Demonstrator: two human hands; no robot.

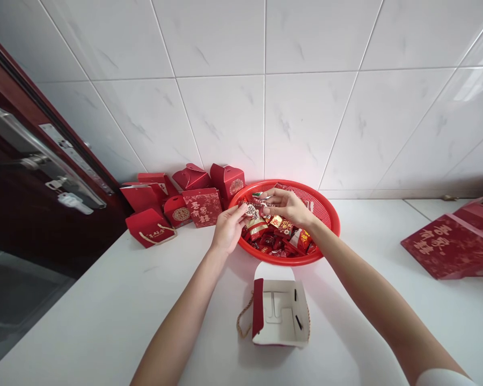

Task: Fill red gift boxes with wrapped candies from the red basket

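Observation:
Over a red plastic basket (335, 217), my left hand (227, 229) pinches the edge of a candy packet (255, 221) with gold and white printing and dark characters. My right hand (292, 208) reaches in from the other side. Its thumb and bent fingers close at the packet's upper right edge, though the exact contact is hard to make out. Beneath the hands lie many small wrapped candies (284, 228) in red and gold. In front of the basket a small gift box (260, 311) stands with its top open, white inside, a twisted cord handle at its side.
Several red gift boxes (153, 225) cluster at the back left beside the basket. Flat red printed bags or boxes (446, 244) lie at the right. A tiled wall (225, 123) closes off the back of the white table (145, 300). A dark door (32, 161) with keys is at the left.

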